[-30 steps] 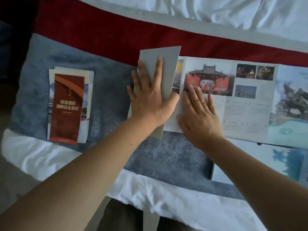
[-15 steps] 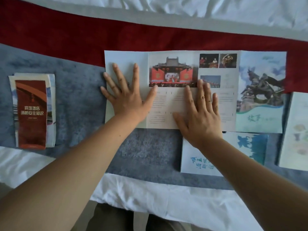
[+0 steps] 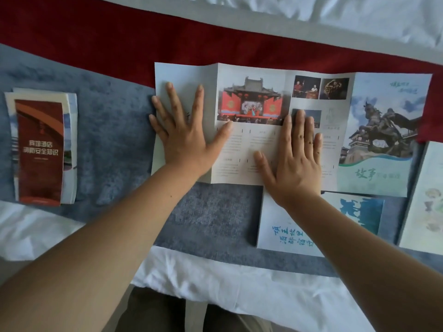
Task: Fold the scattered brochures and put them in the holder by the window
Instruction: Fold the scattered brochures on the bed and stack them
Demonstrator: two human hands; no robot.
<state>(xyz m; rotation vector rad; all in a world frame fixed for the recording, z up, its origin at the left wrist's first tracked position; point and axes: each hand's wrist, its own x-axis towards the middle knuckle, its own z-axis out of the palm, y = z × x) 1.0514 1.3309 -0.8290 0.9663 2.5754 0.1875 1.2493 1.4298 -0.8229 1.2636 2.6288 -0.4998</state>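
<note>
- A large unfolded brochure (image 3: pixel 263 149) is lying spread out flat on the bed, partly on the grey runner (image 3: pixel 211 219) and partly over the red band (image 3: pixel 119 37) behind it.
- The left hand (image 3: pixel 184 137) is pressing palm-down on the brochure's leftmost panel, fingers spread wide, gripping nothing.
- The right hand (image 3: pixel 294 159) is lying flat on the middle panels, fingers together and extended, likewise holding nothing; its wrist is crossing the brochure's near edge.
- A second brochure with blue brush lettering (image 3: pixel 282 233) is sitting just below the open one, its top edge tucked beneath it and the right forearm covering part of it.
- A pale booklet (image 3: pixel 426 202) is lying at the right edge, just beside the open brochure.
- A stack of folded brochures (image 3: pixel 43 149), topped by a red one with white characters, is resting on the runner well apart to the left.
- The white sheet (image 3: pixel 239 288) is showing along the near edge of the bed.
</note>
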